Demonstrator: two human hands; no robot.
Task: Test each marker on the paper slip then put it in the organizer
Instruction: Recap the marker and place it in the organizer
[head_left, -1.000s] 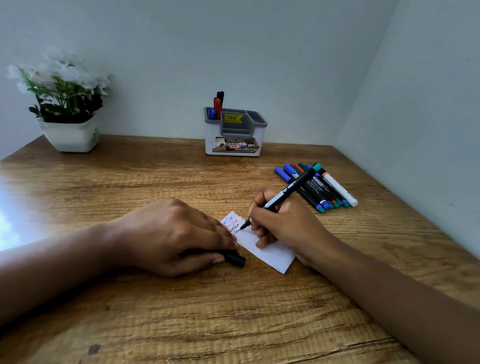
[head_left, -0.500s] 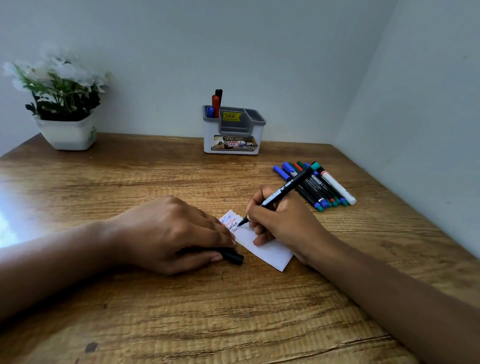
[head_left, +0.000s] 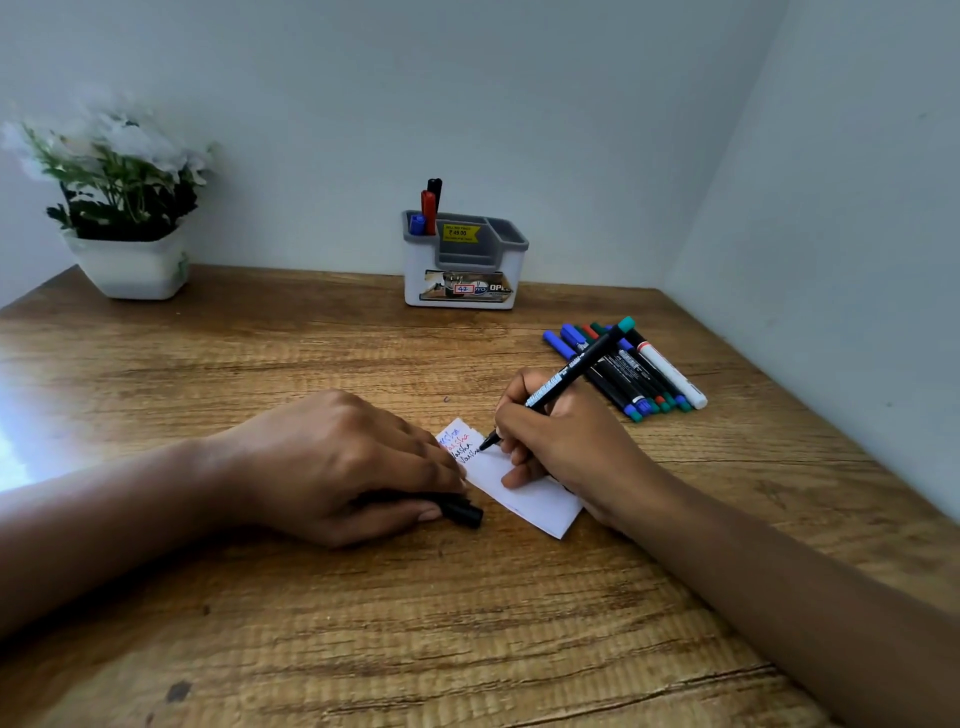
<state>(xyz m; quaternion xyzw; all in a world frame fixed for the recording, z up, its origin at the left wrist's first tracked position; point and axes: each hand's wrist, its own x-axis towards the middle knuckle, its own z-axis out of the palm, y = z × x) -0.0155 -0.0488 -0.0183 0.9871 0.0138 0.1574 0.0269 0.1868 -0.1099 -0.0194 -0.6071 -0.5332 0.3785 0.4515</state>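
Desk (head_left: 311, 623): wood-grain surface set into a corner of pale walls; it carries every item below.

Potted plant (head_left: 124, 218): white flowers in a white pot, at the far left of the desk against the wall.

Left hand (head_left: 332, 462): rests knuckles-up on the desk just left of the slip. Its fingers (head_left: 415, 457) are curled over and hold a black cap, with the fingertips at the slip's left edge.

Right hand (head_left: 566, 441): rests on the slip's right part, fingers (head_left: 519, 415) closed in a writing grip round the black marker.

Organizer (head_left: 413, 265): white body with grey compartments, upright at the back of the desk by the wall, well apart from both hands.

Loose markers (head_left: 644, 379): a group lying side by side on the desk, right of the organizer and beyond the right hand, with blue, green and red caps and one white barrel.

Paper slip (head_left: 530, 499): white, flat on the desk between the hands, with short written lines in blue, red and black at its upper left end.

Black marker (head_left: 566, 376): uncapped, tilted, tip down on the slip at the end of the lowest black line.

Black cap (head_left: 462, 512): its end protrudes past the left thumb, just beside the slip's lower left edge.

Stored markers: red (head_left: 428, 210), black (head_left: 435, 189) and blue (head_left: 416, 224), upright in the organizer's left compartment.
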